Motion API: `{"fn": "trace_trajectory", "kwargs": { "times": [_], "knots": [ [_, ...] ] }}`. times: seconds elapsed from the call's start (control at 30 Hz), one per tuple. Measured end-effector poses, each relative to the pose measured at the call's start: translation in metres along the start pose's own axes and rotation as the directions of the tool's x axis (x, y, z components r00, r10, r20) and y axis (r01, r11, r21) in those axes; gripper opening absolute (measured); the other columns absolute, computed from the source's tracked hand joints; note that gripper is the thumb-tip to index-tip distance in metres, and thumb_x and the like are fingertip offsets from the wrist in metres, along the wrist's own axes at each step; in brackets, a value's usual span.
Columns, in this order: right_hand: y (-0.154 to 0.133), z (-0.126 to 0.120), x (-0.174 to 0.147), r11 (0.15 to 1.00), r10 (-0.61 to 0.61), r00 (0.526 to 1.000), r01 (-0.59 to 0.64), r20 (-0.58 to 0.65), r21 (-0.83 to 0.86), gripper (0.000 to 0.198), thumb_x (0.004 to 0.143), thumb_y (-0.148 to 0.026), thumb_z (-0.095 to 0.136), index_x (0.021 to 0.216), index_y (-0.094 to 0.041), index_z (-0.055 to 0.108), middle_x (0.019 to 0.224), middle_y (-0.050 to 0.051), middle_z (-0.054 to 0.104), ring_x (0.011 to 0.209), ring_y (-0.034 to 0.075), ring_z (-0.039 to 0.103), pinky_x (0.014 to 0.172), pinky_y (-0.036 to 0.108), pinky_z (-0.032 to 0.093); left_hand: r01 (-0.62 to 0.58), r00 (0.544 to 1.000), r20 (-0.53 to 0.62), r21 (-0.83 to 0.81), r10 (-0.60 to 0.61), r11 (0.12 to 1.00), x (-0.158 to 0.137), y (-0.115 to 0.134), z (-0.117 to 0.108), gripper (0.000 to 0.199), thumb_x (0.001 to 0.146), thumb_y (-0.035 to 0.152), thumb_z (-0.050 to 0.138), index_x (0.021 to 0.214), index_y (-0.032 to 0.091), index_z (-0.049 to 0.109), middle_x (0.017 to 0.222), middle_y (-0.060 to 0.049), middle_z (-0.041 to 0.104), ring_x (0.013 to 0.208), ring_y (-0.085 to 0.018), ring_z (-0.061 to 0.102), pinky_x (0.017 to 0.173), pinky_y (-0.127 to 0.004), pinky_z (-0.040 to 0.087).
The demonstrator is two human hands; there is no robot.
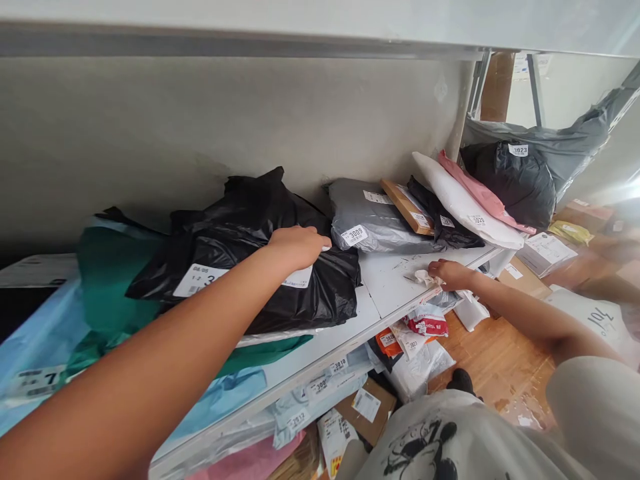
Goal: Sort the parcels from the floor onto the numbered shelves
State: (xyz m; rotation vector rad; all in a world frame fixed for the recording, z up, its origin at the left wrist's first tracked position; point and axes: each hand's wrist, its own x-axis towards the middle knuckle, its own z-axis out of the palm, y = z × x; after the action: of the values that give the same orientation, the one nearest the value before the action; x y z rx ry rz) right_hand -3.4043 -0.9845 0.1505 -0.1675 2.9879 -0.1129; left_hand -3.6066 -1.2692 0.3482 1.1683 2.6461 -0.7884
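My left hand (299, 248) lies on a large black plastic parcel (260, 213) on the shelf, its fingers curled against the bag. The fingertips are partly hidden. White labels show on the parcel beneath my left forearm. My right hand (449, 274) pinches a crumpled whitish tissue (424, 277) against the white shelf (375, 300), close to its front edge. Between and behind my hands rests a grey parcel (360, 210) labelled 3009.
A cardboard packet (407, 207), a white mailer (465, 200) and a pink mailer (480, 193) lean at the shelf's right end. Green (110, 273) and blue parcels lie left. More parcels fill the lower level. Boxes (545, 253) stand right, above a wet wooden floor (493, 347).
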Motion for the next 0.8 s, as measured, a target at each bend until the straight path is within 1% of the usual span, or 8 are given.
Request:
{"fn": "trace_trajectory", "kwargs": {
  "times": [0.2, 0.37, 0.43, 0.5, 0.57, 0.67, 0.73, 0.8],
  "knots": [
    [0.007, -0.011, 0.017, 0.984, 0.052, 0.999, -0.050, -0.005, 0.171, 0.025, 0.074, 0.001, 0.068, 0.088, -0.016, 0.081, 0.097, 0.009, 0.078, 0.090, 0.021, 0.070, 0.080, 0.026, 0.049, -0.009, 1.000, 0.014, 0.002, 0.009, 1.000, 0.001, -0.001, 0.000, 0.062, 0.094, 0.011, 0.034, 0.142, 0.035, 0.066, 0.143, -0.014, 0.063, 0.132, -0.035, 0.060, 0.095, -0.041, 0.053],
    [-0.085, 0.013, 0.061, 0.980, 0.099, 0.990, -0.079, -0.098, 0.182, 0.034, 0.086, -0.003, 0.062, 0.114, -0.014, 0.078, 0.110, 0.012, 0.078, 0.100, 0.022, 0.071, 0.089, 0.028, 0.052, -0.004, 1.000, -0.011, 0.015, 0.004, 1.000, -0.001, 0.000, -0.002, 0.062, 0.094, 0.010, 0.033, 0.140, 0.035, 0.067, 0.141, -0.013, 0.066, 0.127, -0.034, 0.064, 0.095, -0.039, 0.054],
    [-0.126, 0.032, 0.076, 0.981, 0.044, 0.989, -0.016, -0.143, 0.192, 0.036, 0.093, -0.005, 0.057, 0.121, -0.020, 0.076, 0.116, 0.009, 0.076, 0.105, 0.019, 0.069, 0.094, 0.026, 0.051, -0.011, 0.999, -0.033, 0.027, 0.011, 1.000, -0.003, 0.000, -0.002, 0.061, 0.095, 0.010, 0.034, 0.139, 0.035, 0.068, 0.138, -0.013, 0.068, 0.126, -0.033, 0.064, 0.094, -0.039, 0.054],
    [-0.144, 0.049, 0.079, 0.988, -0.053, 0.977, 0.081, -0.206, 0.129, 0.033, 0.097, -0.009, 0.055, 0.118, -0.020, 0.077, 0.116, 0.012, 0.074, 0.103, 0.021, 0.068, 0.093, 0.029, 0.052, -0.014, 1.000, -0.028, 0.054, 0.015, 0.998, -0.005, -0.001, -0.002, 0.060, 0.095, 0.011, 0.034, 0.137, 0.036, 0.069, 0.136, -0.012, 0.068, 0.126, -0.032, 0.064, 0.094, -0.038, 0.054],
    [-0.131, 0.055, 0.066, 0.992, -0.069, 0.975, 0.089, -0.212, 0.087, 0.032, 0.098, -0.011, 0.054, 0.118, -0.019, 0.077, 0.117, 0.013, 0.072, 0.104, 0.023, 0.066, 0.095, 0.032, 0.053, -0.011, 1.000, -0.003, 0.086, 0.012, 0.996, -0.007, -0.002, -0.002, 0.060, 0.096, 0.011, 0.034, 0.137, 0.037, 0.068, 0.137, -0.010, 0.068, 0.127, -0.031, 0.063, 0.094, -0.036, 0.054],
    [-0.066, 0.043, 0.022, 0.970, 0.228, 0.962, -0.210, -0.151, 0.126, 0.039, 0.095, -0.007, 0.056, 0.122, -0.025, 0.078, 0.121, 0.010, 0.073, 0.112, 0.021, 0.066, 0.102, 0.029, 0.050, 0.011, 0.999, 0.039, 0.079, -0.014, 0.997, -0.007, 0.003, -0.008, 0.064, 0.093, 0.006, 0.035, 0.140, 0.035, 0.066, 0.140, -0.012, 0.067, 0.130, -0.031, 0.062, 0.097, -0.038, 0.053],
    [-0.014, 0.028, -0.009, 0.869, 0.493, 0.860, -0.478, -0.128, 0.131, 0.045, 0.093, -0.002, 0.054, 0.123, -0.025, 0.078, 0.123, 0.011, 0.073, 0.114, 0.022, 0.066, 0.102, 0.029, 0.050, 0.049, 0.996, 0.078, 0.021, -0.051, 0.999, -0.001, 0.015, -0.016, 0.058, 0.092, 0.007, 0.037, 0.135, 0.026, 0.071, 0.140, -0.017, 0.067, 0.128, -0.034, 0.063, 0.095, -0.041, 0.054],
    [0.029, 0.017, -0.029, 0.759, 0.652, 0.743, -0.641, -0.151, 0.120, 0.046, 0.093, -0.001, 0.047, 0.123, -0.016, 0.078, 0.122, 0.020, 0.071, 0.111, 0.028, 0.068, 0.095, 0.035, 0.054, 0.106, 0.990, 0.097, -0.045, -0.101, 0.993, 0.012, 0.035, -0.023, 0.046, 0.097, 0.019, 0.039, 0.124, 0.014, 0.076, 0.132, -0.024, 0.069, 0.118, -0.038, 0.068, 0.088, -0.042, 0.055]
  ]
}}
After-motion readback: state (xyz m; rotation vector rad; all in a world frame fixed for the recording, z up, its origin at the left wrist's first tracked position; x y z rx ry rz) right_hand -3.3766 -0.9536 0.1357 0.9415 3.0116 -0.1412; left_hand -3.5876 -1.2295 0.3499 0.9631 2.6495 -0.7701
